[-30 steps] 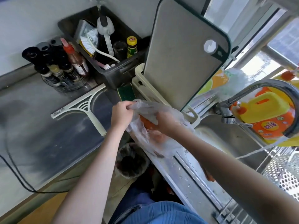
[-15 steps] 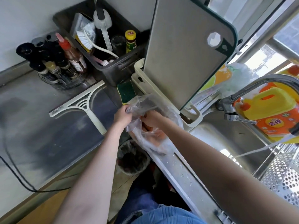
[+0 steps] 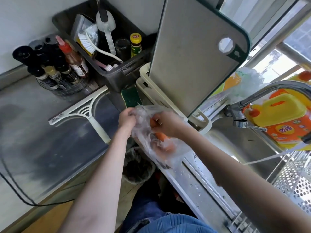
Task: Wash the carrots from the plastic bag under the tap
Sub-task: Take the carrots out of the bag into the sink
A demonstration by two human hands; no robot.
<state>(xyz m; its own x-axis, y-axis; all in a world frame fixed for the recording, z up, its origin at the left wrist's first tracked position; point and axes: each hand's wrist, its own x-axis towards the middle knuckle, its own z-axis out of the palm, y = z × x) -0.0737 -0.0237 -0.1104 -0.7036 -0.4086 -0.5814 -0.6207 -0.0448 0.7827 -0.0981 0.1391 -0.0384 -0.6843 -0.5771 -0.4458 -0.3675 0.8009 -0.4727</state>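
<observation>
A clear plastic bag point(image 3: 158, 148) hangs over the front corner of the steel sink, with orange carrots point(image 3: 162, 137) showing through it. My left hand point(image 3: 126, 119) pinches the bag's upper left edge. My right hand point(image 3: 165, 123) is at the bag's mouth, its fingers curled round an orange carrot top. The curved steel tap point(image 3: 262, 95) stands to the right over the sink basin point(image 3: 235, 140); no water is visible at its spout.
A grey cutting board point(image 3: 193, 56) stands in a cream rack just behind the bag. A white squeegee point(image 3: 84, 113) lies on the steel counter at left, by bottles point(image 3: 50, 68) and a dark bin of brushes point(image 3: 107, 47). Yellow detergent jugs point(image 3: 282, 118) sit behind the tap.
My right hand has drawn back from deep inside the bag to its mouth, gripping a carrot top. The left hand keeps its hold on the bag's edge.
</observation>
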